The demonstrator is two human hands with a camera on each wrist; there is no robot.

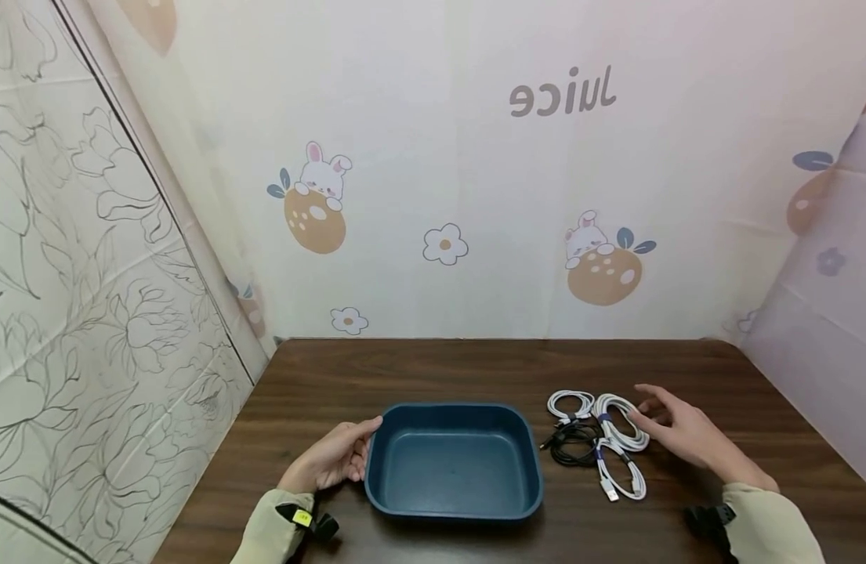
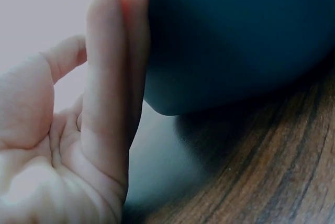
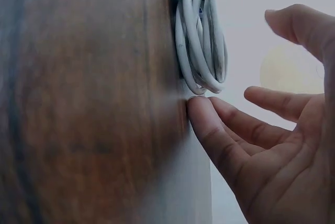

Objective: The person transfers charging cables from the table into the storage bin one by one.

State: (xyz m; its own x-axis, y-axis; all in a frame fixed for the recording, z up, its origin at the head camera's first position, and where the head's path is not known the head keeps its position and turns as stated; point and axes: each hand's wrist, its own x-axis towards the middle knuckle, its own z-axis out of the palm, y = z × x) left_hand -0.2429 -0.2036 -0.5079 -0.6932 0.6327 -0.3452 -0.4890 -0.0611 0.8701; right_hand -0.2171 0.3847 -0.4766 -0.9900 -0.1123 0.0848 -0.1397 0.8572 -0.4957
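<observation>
Dark blue rectangular tray (image 1: 454, 501) with rounded corners, on wooden table (image 1: 418, 372), left hand (image 1: 330, 458) fingers straight against its left wall, coiled white cable (image 1: 619, 423) right of tray, right hand (image 1: 675, 431) fingers spread, fingertips just beside it

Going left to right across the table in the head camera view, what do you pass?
Left hand → blue tray → black cable → white cables → right hand.
</observation>
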